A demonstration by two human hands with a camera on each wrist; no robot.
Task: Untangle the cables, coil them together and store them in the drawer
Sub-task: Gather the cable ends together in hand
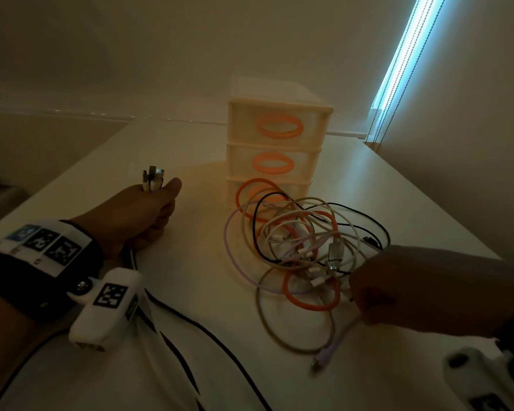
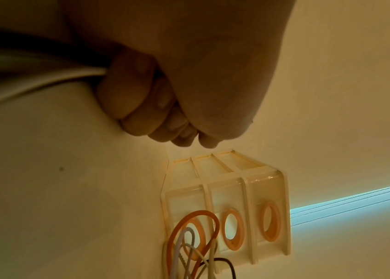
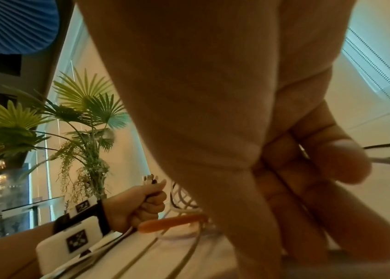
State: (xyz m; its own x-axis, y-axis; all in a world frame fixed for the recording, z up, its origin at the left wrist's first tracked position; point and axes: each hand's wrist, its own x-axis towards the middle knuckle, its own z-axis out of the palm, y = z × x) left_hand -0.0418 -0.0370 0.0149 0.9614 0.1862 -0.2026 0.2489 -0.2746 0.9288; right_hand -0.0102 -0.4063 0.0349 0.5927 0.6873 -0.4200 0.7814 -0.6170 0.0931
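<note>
Head view downward, wrist views close

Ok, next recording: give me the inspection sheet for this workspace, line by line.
Surface: white table, dimly lit.
Job's things: tangled cables in orange, lilac, beige, white and black, heaped before the three-drawer unit; all drawers look closed.
Clutter: nothing seen.
Grips: left hand holds a bundle of cable plugs upright in a fist; right hand is at the heap's near right edge with fingers curled over strands, exact hold unclear.
Cables: strands trail from the left fist towards the person; a lilac plug lies loose at the front.
Surroundings: wall, window blind with bead chains, potted palm off the table's left.
</note>
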